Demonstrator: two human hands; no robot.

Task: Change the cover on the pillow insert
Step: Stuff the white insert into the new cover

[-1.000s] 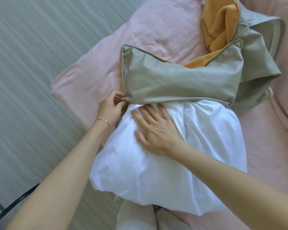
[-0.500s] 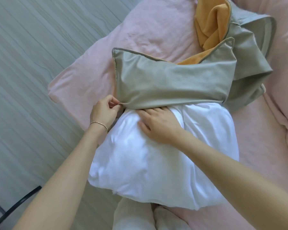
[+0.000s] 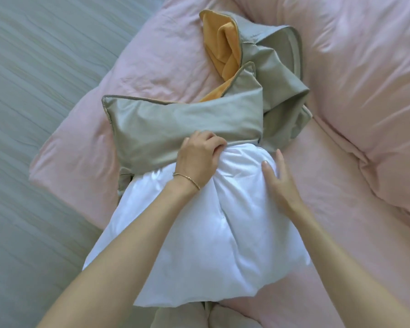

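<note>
A white pillow insert (image 3: 199, 233) is lying on the pink bed (image 3: 341, 185), its far end sitting inside the opening of a grey cover (image 3: 175, 124) with an orange lining (image 3: 223, 46). The left hand (image 3: 199, 155) is gripping the cover's edge with curled fingers. The right hand (image 3: 279, 178) is pressing flat and released against the insert's right side.

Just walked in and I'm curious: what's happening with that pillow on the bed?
A person is changing a pillow cover on a pink bed. The left hand grips the open edge of the grey cover, which has an orange lining. The right hand lies flat against the side of the white pillow insert. Only the far end of the insert sits inside the cover; most of it shows.
</note>
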